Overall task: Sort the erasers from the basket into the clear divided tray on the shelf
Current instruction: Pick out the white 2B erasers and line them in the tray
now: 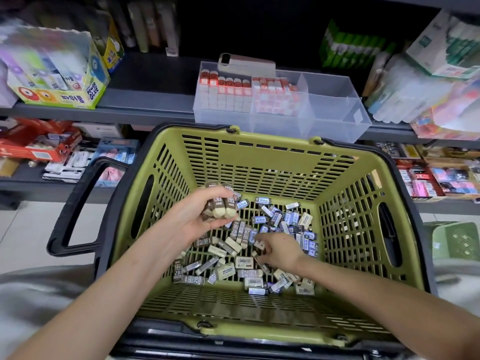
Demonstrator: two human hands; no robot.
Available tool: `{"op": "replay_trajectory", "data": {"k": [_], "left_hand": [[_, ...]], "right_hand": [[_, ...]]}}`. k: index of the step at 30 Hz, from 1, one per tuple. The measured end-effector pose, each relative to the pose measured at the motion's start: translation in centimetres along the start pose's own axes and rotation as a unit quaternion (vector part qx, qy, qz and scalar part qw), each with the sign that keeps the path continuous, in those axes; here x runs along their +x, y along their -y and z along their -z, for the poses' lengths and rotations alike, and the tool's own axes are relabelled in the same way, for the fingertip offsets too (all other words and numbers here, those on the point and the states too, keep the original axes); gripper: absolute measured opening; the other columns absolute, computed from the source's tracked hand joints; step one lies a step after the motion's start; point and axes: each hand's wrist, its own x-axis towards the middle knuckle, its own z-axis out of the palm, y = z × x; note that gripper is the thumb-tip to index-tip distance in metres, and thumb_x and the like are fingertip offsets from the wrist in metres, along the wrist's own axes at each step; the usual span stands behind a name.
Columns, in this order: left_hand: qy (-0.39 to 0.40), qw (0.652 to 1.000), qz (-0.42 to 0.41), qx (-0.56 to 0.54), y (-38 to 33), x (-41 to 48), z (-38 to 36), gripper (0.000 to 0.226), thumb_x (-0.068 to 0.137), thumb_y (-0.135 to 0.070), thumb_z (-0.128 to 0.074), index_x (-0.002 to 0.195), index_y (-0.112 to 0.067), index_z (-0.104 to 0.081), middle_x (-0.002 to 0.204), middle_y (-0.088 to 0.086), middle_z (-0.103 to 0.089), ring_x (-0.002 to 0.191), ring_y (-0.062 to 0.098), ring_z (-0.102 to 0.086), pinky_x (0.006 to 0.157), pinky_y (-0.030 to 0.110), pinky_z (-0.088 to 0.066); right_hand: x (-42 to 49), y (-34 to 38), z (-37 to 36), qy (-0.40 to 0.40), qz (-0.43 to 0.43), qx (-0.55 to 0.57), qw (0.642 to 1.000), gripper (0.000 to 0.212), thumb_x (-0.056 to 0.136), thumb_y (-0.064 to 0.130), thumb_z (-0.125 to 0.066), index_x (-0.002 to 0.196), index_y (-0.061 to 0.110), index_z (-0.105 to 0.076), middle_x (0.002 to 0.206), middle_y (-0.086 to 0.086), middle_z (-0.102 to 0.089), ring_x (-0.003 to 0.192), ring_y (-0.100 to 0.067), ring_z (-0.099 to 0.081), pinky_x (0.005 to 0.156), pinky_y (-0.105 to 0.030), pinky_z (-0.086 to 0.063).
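Now, I am watching through the head camera and guiding the picking step. The left hand [197, 216] is gripping a bunch of brown-sleeved erasers [220, 206], fingers curled round them, and it is hovering above the far left part of the green basket [259, 162]. The right hand [281, 252] is reaching down into the loose erasers [244, 262] on the basket floor. Its fingertips are lying among them, but I cannot tell if they are pinching one or only touching. The pile is mixed: brown sleeves and blue-sleeved erasers [292, 218] are lying across each other.

The clear divided tray [337, 118] is standing on the shelf [155, 100] just behind the basket. Its two left compartments are holding red and white erasers [226, 92], and the right compartments are looking empty. A phone [246, 62] is resting on its back edge.

To do this step well, I am thinking the right hand should be taking only the brown kind, one at a time, and passing each to the left hand with the sleeves lined up the same way. The left bunch is looking quite full, so I am judging it better to be unloading it into one empty compartment soon, before an eraser is slipping out.
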Motion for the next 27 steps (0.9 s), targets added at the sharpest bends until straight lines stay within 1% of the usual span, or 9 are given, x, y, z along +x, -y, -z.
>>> {"op": "replay_trajectory", "data": {"k": [2, 5, 8, 11, 14, 17, 20, 23, 27], "left_hand": [[0.000, 1.000, -0.002, 0.005, 0.1, 0.1, -0.1, 0.052, 0.048, -0.006, -0.075, 0.097, -0.003, -0.055, 0.092, 0.017, -0.060, 0.074, 0.025, -0.064, 0.049, 0.027, -0.055], [0.001, 1.000, -0.007, 0.012, 0.1, 0.1, -0.1, 0.053, 0.048, -0.007, -0.076, 0.096, -0.003, -0.056, 0.088, 0.016, -0.063, 0.064, 0.022, -0.067, 0.050, 0.027, -0.055], [0.001, 1.000, -0.016, 0.020, 0.0, 0.1, -0.1, 0.053, 0.047, -0.007, -0.076, 0.096, -0.004, -0.056, 0.088, 0.015, -0.063, 0.062, 0.022, -0.069, 0.051, 0.027, -0.055], [-0.002, 1.000, -0.023, 0.021, -0.1, -0.1, -0.1, 0.052, 0.048, -0.008, -0.075, 0.095, -0.005, -0.056, 0.090, 0.015, -0.063, 0.074, 0.024, -0.066, 0.051, 0.028, -0.055], [-0.009, 0.999, -0.026, 0.021, -0.2, -0.3, -0.1, 0.050, 0.047, -0.008, -0.075, 0.093, -0.006, -0.056, 0.087, 0.015, -0.063, 0.070, 0.023, -0.065, 0.050, 0.028, -0.055], [-0.013, 1.000, -0.024, 0.012, -0.3, -0.4, 0.1, 0.053, 0.048, -0.007, -0.075, 0.097, -0.005, -0.055, 0.092, 0.017, -0.062, 0.075, 0.025, -0.065, 0.049, 0.027, -0.055], [-0.017, 1.000, -0.025, 0.005, -0.3, -0.6, 0.3, 0.054, 0.049, -0.007, -0.076, 0.100, -0.005, -0.055, 0.097, 0.017, -0.061, 0.078, 0.027, -0.064, 0.049, 0.027, -0.054], [-0.025, 0.998, -0.059, -0.026, -0.5, -0.7, 0.5, 0.060, 0.050, -0.010, -0.079, 0.105, -0.007, -0.055, 0.101, 0.016, -0.062, 0.083, 0.027, -0.066, 0.052, 0.028, -0.055], [-0.054, 0.980, -0.191, -0.028, -2.1, -0.8, 0.7, 0.056, 0.053, -0.013, -0.081, 0.105, -0.013, -0.058, 0.087, 0.002, -0.071, 0.071, 0.015, -0.071, 0.053, 0.026, -0.054]], "right_hand": [[0.0, 0.1, -0.6, 0.008, 0.041, -0.108, 0.993, 0.048, 0.085, 0.038, -0.064, 0.130, 0.028, -0.052, 0.120, -0.003, -0.060, 0.094, -0.020, -0.063, 0.069, -0.027, -0.050], [0.1, 0.5, -1.5, 0.048, 0.052, -0.192, 0.979, 0.043, 0.085, 0.045, -0.061, 0.122, 0.023, -0.057, 0.113, -0.008, -0.057, 0.089, -0.026, -0.062, 0.068, -0.031, -0.049], [0.4, 0.8, -2.3, 0.032, 0.034, -0.155, 0.987, 0.038, 0.085, 0.034, -0.065, 0.119, 0.018, -0.060, 0.104, -0.007, -0.067, 0.099, -0.025, -0.062, 0.076, -0.032, -0.050], [0.4, 1.1, -2.8, 0.021, 0.015, -0.117, 0.993, 0.043, 0.085, 0.026, -0.068, 0.127, 0.021, -0.059, 0.114, -0.003, -0.068, 0.111, -0.020, -0.060, 0.087, -0.033, -0.052], [0.3, 1.0, -2.2, 0.017, 0.006, -0.074, 0.997, 0.044, 0.084, 0.023, -0.067, 0.127, 0.028, -0.058, 0.127, 0.003, -0.062, 0.112, -0.016, -0.059, 0.085, -0.028, -0.053], [0.3, 1.0, -0.8, 0.050, -0.021, 0.025, 0.998, 0.046, 0.085, 0.016, -0.064, 0.128, 0.031, -0.056, 0.137, 0.006, -0.053, 0.079, -0.008, -0.066, 0.073, -0.022, -0.054], [0.4, 1.6, 2.0, 0.073, -0.059, 0.248, 0.964, 0.048, 0.085, 0.006, -0.062, 0.130, 0.020, -0.054, 0.132, -0.003, -0.056, 0.045, 0.002, -0.046, 0.054, -0.016, -0.048], [0.0, 2.8, 6.5, 0.081, -0.067, 0.421, 0.901, 0.041, 0.084, 0.003, -0.063, 0.124, 0.013, -0.056, 0.084, -0.005, -0.067, 0.046, -0.003, -0.052, 0.042, -0.016, -0.040], [-0.5, 5.0, 12.7, -0.056, 0.007, 0.514, 0.856, 0.040, 0.079, 0.000, -0.069, 0.113, 0.017, -0.057, 0.067, -0.001, -0.066, 0.050, -0.007, -0.055, 0.043, -0.020, -0.042]]}}
